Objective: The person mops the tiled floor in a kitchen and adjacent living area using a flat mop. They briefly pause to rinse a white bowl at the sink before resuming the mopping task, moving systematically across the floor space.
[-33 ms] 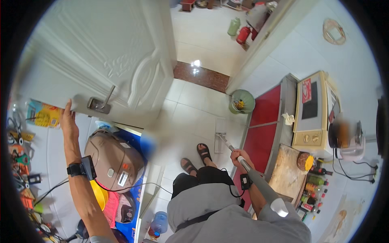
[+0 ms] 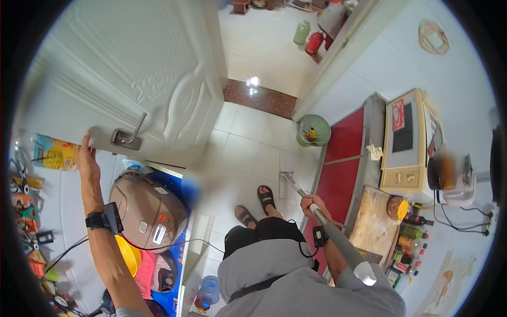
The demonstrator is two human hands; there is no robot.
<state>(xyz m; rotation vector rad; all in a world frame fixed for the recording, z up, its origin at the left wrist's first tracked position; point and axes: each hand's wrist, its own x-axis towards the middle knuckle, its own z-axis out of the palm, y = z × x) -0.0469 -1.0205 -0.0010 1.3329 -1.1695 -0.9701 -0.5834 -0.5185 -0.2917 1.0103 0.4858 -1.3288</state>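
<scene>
My left hand [image 2: 87,158] reaches up along the free edge of a white panelled door [image 2: 158,79], its fingers stretched out and touching that edge. Beside it on the door is a metal lever handle [image 2: 129,136]. Closed round the pole of a flat mop [image 2: 296,187] is my right hand [image 2: 313,206]. The pole slants from near my right shoulder down to the tiled floor, ahead of my sandalled feet. The pale mop head [image 2: 285,175] rests on the tiles and is hard to tell from them.
A brown rice cooker [image 2: 145,211] stands on a blue-covered surface at left. A green bin [image 2: 313,131] is by the door frame. Red cabinet fronts [image 2: 340,158], a cream microwave [image 2: 406,142] and several bottles [image 2: 409,243] line the right. A dark red threshold [image 2: 259,98] crosses the doorway.
</scene>
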